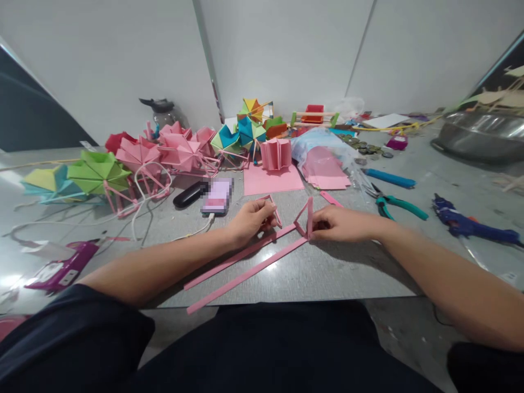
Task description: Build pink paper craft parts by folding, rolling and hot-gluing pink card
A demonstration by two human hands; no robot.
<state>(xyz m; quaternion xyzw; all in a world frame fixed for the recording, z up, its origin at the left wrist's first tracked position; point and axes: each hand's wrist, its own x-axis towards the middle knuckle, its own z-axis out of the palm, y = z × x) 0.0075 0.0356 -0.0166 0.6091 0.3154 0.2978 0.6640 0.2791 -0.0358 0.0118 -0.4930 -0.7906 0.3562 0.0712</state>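
Two long pink paper strips lie side by side on the grey table, running from the front edge up to my hands. My right hand pinches their far end, where the strips fold up into a small standing triangle. My left hand grips another small folded pink piece just left of that triangle. Both hands rest on the table top, a few centimetres apart.
A phone and a dark case lie behind my left hand. Folded paper stars, pink sheets, teal pliers, a blue cutter, a blue glue gun, a purple glue gun and a steel bowl surround the work spot.
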